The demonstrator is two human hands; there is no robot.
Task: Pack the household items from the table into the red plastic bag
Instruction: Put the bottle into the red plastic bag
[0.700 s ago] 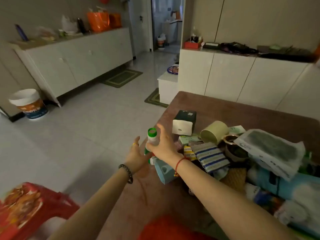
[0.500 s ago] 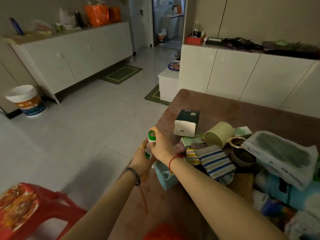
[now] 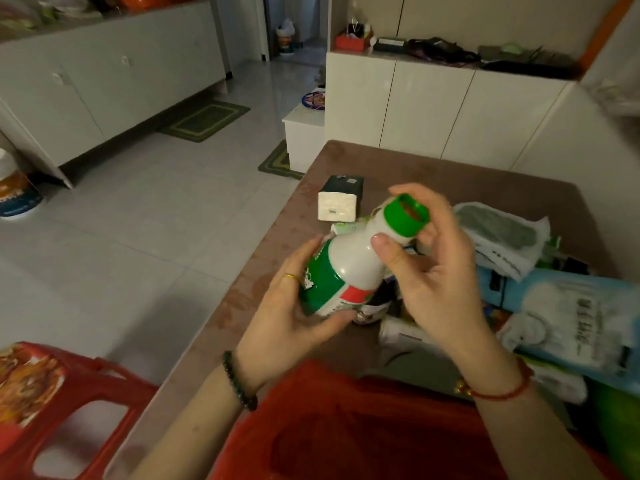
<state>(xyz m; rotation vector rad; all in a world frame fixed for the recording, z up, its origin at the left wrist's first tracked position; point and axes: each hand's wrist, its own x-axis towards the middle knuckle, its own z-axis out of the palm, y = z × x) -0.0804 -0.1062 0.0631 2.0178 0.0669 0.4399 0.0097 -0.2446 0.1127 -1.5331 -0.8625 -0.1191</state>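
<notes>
Head view, the only one: both hands are up over the table (image 3: 346,161), sharing one white bottle (image 3: 349,268) with a green label and a green cap (image 3: 408,214). The bottle is tilted, cap pointing toward 1 o'clock, base toward 7 o'clock, held clear of the tabletop and just above the pile of goods.

The left hand (image 3: 294,313) cups the lower body of the bottle, palm under it, thumb pressed along the bottom edge, fingers curled round the far side of the label. There's a ring on one finger and a dark bead bracelet (image 3: 239,382) at the wrist.

The right hand (image 3: 436,271) pinches the neck: thumb flat on the white shoulder just under the cap, fingers wrapped behind the cap. A red string bracelet (image 3: 502,393) sits on that wrist.

At 6 o'clock, right under the forearms, lies the red bag (image 3: 363,427), its mouth facing up. At 4 o'clock, packets in plastic wrap (image 3: 571,317) are heaped on the table. At 11 o'clock from the bottle stands a dark box with a white end (image 3: 341,199). Down at 8 o'clock, off the table, is a red stool (image 3: 69,410).
</notes>
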